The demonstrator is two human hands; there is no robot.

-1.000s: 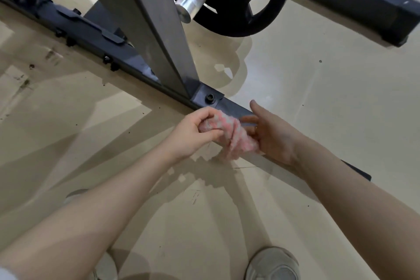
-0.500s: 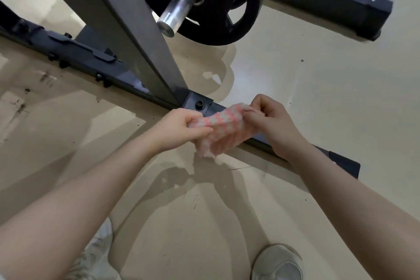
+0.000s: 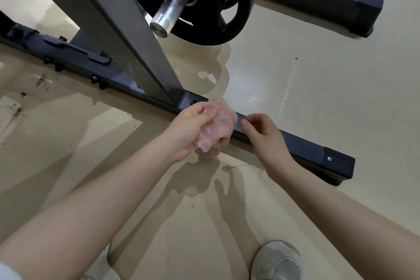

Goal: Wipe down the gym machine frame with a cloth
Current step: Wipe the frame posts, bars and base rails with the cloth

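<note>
A pink-and-white checked cloth [image 3: 217, 126] is bunched in my left hand [image 3: 188, 130], held just above the dark floor rail [image 3: 302, 145] of the gym machine frame. My right hand [image 3: 264, 137] hovers beside the cloth over the rail, fingers loosely curled with a small gap to the cloth, holding nothing. A grey slanted upright [image 3: 118, 29] joins the rail at a bolted bracket [image 3: 193, 100] right behind the cloth.
A black weight plate [image 3: 227, 18] on a steel peg [image 3: 169, 15] hangs over the upright. A second dark rail [image 3: 318, 0] runs at the top right. The beige floor [image 3: 318, 98] carries scuff marks at left. My white shoe [image 3: 278, 261] stands bottom right.
Both hands held the cloth stretched between them; now the right hand has let go and drawn slightly right, and the cloth sits bunched in the left hand alone.
</note>
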